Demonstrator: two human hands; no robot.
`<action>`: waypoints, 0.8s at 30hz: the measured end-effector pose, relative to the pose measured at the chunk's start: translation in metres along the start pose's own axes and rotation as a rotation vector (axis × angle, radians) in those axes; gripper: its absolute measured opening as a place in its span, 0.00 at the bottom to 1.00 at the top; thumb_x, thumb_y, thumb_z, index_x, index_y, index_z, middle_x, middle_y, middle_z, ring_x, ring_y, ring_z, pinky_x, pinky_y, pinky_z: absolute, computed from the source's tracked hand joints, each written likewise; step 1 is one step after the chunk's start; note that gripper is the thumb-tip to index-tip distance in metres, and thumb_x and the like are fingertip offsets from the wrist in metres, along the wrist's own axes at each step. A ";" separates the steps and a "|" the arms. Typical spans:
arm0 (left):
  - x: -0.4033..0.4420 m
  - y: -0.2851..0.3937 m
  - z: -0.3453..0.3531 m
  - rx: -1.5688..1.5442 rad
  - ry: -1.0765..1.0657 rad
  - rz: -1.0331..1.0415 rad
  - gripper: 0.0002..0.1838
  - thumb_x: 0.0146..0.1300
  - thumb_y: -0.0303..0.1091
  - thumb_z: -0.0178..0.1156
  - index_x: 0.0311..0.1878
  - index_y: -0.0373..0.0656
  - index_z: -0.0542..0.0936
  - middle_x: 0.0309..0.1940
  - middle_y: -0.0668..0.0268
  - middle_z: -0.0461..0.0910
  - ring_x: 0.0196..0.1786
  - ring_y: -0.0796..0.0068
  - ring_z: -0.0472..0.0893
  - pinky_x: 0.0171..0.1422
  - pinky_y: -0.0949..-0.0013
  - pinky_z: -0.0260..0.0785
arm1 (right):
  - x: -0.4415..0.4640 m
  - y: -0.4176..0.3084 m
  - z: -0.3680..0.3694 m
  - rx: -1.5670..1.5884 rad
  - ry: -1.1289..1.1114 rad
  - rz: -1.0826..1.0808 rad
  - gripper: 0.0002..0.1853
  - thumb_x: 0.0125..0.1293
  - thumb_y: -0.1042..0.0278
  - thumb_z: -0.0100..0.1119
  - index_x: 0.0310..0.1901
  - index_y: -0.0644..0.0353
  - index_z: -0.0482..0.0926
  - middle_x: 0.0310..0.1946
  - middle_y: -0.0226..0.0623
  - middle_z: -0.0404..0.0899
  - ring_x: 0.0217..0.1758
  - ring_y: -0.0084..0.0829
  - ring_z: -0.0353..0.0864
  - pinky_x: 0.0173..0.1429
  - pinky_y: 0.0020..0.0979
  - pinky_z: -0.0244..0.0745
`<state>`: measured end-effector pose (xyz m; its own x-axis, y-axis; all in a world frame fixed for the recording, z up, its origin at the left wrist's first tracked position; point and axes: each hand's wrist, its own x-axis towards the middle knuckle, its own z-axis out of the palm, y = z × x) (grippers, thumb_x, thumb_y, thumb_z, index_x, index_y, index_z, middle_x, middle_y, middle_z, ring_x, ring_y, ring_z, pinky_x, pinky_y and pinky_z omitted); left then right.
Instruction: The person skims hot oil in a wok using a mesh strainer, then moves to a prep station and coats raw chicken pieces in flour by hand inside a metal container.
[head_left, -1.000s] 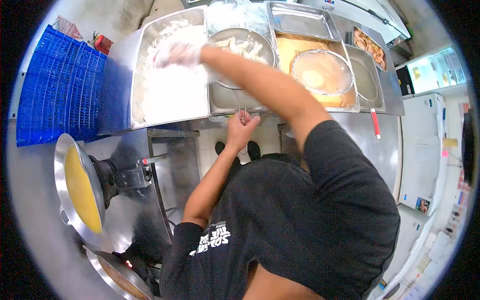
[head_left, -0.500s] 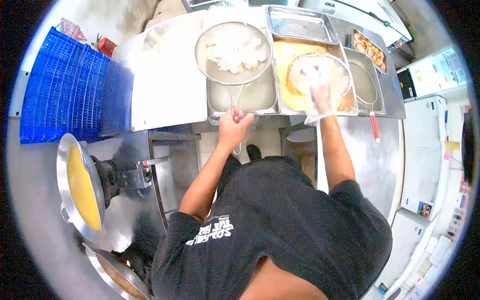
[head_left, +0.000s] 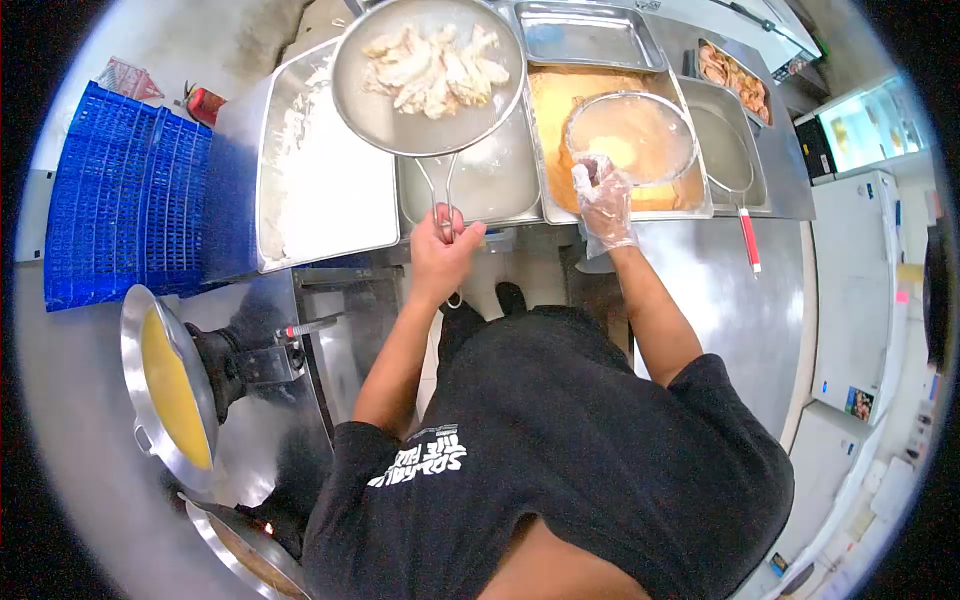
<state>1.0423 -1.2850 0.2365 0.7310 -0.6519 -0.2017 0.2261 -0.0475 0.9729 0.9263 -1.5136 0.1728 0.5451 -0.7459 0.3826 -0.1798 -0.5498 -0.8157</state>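
Left hand [head_left: 440, 262]: bare, fingers wrapped tightly round the wire handle [head_left: 428, 180] of a round mesh strainer.
Round mesh strainer [head_left: 365, 115]: held out ahead of the left hand, above and partly covering a steel pan [head_left: 420, 217]; far edge cut off by the frame.
Pale, coated-looking meat pieces [head_left: 430, 75]: heaped in the strainer's middle.
Right hand [head_left: 605, 205]: in a clear plastic glove, fingers curled, at the near left rim of a second round strainer [head_left: 640, 125]; cannot tell whether the fingertips pinch that rim.
Second round strainer: over a tray of golden powder [head_left: 675, 214].
Tray of white powder [head_left: 330, 256]: left of the steel pan.
Shallow steel tray [head_left: 585, 38]: beyond the golden powder.
Red-handled strainer [head_left: 749, 238]: resting in a pan, right.
Blue plastic crates [head_left: 130, 205]: far left.
Wok [head_left: 133, 385]: lower left, yellow liquid inside.
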 end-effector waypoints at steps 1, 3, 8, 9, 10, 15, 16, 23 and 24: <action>-0.002 -0.002 0.000 -0.041 -0.018 -0.002 0.14 0.58 0.29 0.65 0.30 0.44 0.66 0.17 0.79 0.64 0.18 0.91 0.60 0.19 0.80 0.49 | 0.000 0.001 0.000 -0.011 -0.008 0.007 0.07 0.61 0.71 0.57 0.40 0.61 0.78 0.28 0.38 0.81 0.28 0.27 0.79 0.35 0.30 0.75; -0.008 -0.005 0.001 -0.122 -0.052 -0.001 0.14 0.58 0.28 0.64 0.31 0.44 0.66 0.17 0.79 0.64 0.18 0.92 0.60 0.19 0.80 0.48 | 0.001 0.001 0.000 -0.032 -0.024 0.016 0.07 0.61 0.71 0.57 0.39 0.61 0.78 0.28 0.37 0.81 0.28 0.27 0.80 0.36 0.30 0.75; 0.002 -0.015 0.003 0.261 0.057 0.076 0.14 0.57 0.30 0.66 0.30 0.45 0.67 0.18 0.77 0.66 0.15 0.90 0.61 0.16 0.80 0.49 | 0.000 0.007 0.003 0.010 -0.053 0.014 0.07 0.60 0.71 0.58 0.40 0.61 0.79 0.27 0.39 0.81 0.28 0.29 0.80 0.36 0.30 0.75; 0.004 -0.015 0.001 0.338 0.085 0.111 0.14 0.56 0.30 0.66 0.30 0.45 0.67 0.19 0.77 0.67 0.16 0.90 0.61 0.16 0.80 0.50 | 0.001 0.008 0.003 0.005 -0.066 0.012 0.07 0.60 0.71 0.58 0.40 0.60 0.79 0.27 0.39 0.81 0.28 0.29 0.80 0.36 0.30 0.75; 0.005 -0.012 -0.002 0.306 0.075 0.072 0.14 0.55 0.31 0.67 0.31 0.44 0.67 0.19 0.78 0.65 0.17 0.90 0.60 0.18 0.81 0.51 | 0.003 0.009 0.005 0.001 -0.061 0.004 0.07 0.60 0.71 0.58 0.40 0.60 0.79 0.27 0.39 0.81 0.28 0.29 0.80 0.36 0.31 0.75; -0.008 0.041 0.002 0.202 0.072 0.059 0.16 0.53 0.29 0.69 0.34 0.42 0.67 0.19 0.79 0.61 0.21 0.91 0.59 0.24 0.83 0.53 | -0.001 0.011 0.005 0.009 -0.079 0.029 0.07 0.60 0.72 0.57 0.39 0.60 0.78 0.27 0.39 0.81 0.28 0.30 0.80 0.36 0.32 0.75; -0.013 0.054 0.003 0.099 0.017 0.052 0.17 0.53 0.26 0.68 0.36 0.42 0.66 0.18 0.80 0.59 0.21 0.91 0.59 0.24 0.83 0.53 | 0.000 0.005 0.003 -0.006 -0.092 0.033 0.07 0.60 0.72 0.57 0.40 0.60 0.78 0.27 0.39 0.81 0.28 0.30 0.80 0.35 0.32 0.75; -0.021 0.033 0.003 0.003 -0.021 -0.050 0.16 0.55 0.28 0.67 0.35 0.44 0.66 0.17 0.79 0.63 0.16 0.90 0.60 0.18 0.81 0.51 | 0.000 0.008 0.005 -0.031 -0.096 0.002 0.07 0.60 0.71 0.57 0.40 0.59 0.78 0.28 0.40 0.81 0.29 0.33 0.81 0.36 0.33 0.75; -0.018 0.033 0.004 0.084 0.000 -0.073 0.16 0.55 0.29 0.68 0.34 0.45 0.66 0.17 0.78 0.63 0.15 0.90 0.60 0.17 0.81 0.50 | 0.000 0.005 0.003 -0.046 -0.100 -0.011 0.07 0.61 0.70 0.57 0.40 0.59 0.78 0.28 0.41 0.81 0.29 0.34 0.81 0.37 0.34 0.75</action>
<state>1.0339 -1.2781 0.2723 0.7148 -0.6441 -0.2726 0.2240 -0.1584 0.9616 0.9277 -1.5154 0.1672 0.6258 -0.6999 0.3444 -0.2099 -0.5763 -0.7898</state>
